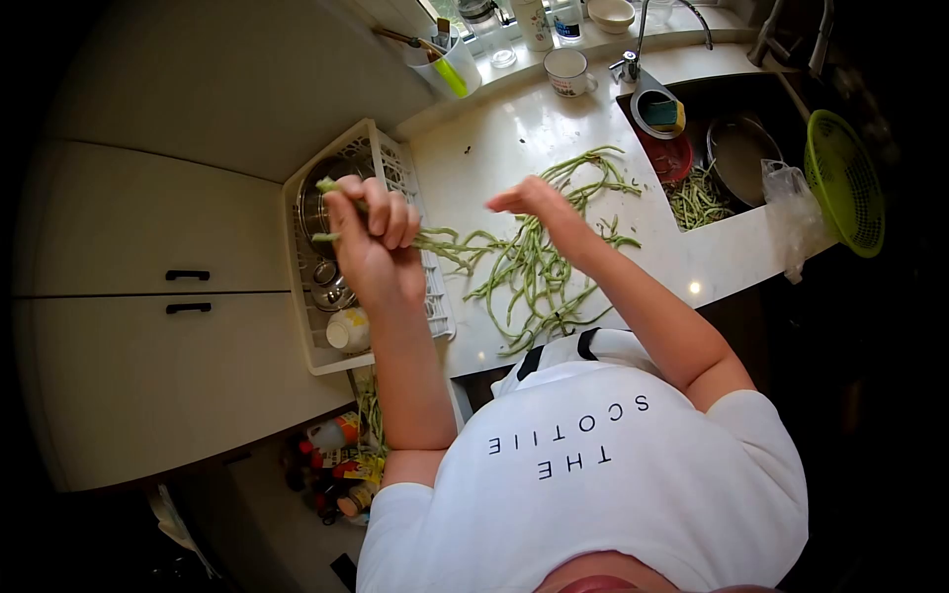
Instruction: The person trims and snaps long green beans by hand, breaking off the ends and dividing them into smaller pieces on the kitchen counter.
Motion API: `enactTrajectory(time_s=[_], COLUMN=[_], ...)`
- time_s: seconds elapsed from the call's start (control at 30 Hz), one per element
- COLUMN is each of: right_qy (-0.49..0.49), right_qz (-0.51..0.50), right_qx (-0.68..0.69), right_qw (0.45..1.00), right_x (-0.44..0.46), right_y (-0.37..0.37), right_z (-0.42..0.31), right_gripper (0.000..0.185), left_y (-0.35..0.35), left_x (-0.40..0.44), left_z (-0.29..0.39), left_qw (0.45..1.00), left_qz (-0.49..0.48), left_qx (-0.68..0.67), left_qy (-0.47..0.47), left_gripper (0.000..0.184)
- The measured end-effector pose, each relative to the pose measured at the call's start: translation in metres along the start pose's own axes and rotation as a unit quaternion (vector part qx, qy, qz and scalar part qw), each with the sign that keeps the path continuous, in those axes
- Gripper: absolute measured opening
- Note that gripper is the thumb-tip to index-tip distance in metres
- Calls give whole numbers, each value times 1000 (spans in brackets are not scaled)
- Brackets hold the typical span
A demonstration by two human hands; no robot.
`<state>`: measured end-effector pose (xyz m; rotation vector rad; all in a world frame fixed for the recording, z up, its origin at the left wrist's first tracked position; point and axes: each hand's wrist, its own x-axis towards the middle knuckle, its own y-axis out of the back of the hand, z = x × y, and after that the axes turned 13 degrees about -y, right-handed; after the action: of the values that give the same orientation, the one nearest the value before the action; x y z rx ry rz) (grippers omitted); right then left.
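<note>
My left hand is closed around several long green beans, held over the edge of the white dish rack. Short bean ends stick out past its thumb side. The other ends of the held beans trail right, toward the loose pile of long green beans on the white counter. Above that pile hovers my right hand, its fingers stretched out to the left with nothing visible in them. Whether it touches any bean below is hidden.
The dish rack holds metal bowls and a white cup. Right of the pile, the dark sink contains cut bean pieces and a metal basin. A plastic bag and green colander sit at its edge. A mug stands behind.
</note>
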<state>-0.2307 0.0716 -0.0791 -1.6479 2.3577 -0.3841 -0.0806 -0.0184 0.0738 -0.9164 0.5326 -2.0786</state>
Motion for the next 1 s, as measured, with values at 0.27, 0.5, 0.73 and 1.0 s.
enactTrajectory(time_s=[0.27, 0.5, 0.73, 1.0], right_qy=[-227, -337, -356, -353], right_qz=[-307, -275, -299, -257], right_qx=[173, 285, 351, 333], right_qw=[908, 854, 813, 836], right_x=[-8, -14, -15, -19], right_y=[-15, -10, -8, -9], right_z=[-26, -26, -26, -21], right_gripper=[18, 10, 10, 9], left_y=[50, 96, 81, 128], left_x=[22, 7, -3, -1], left_z=[-11, -30, -36, -34], left_qw=[980, 953, 951, 949], left_qz=[188, 217, 238, 209], left_qx=[-20, -167, -154, -229], left_qy=[56, 127, 124, 60], left_gripper=[24, 36, 25, 21])
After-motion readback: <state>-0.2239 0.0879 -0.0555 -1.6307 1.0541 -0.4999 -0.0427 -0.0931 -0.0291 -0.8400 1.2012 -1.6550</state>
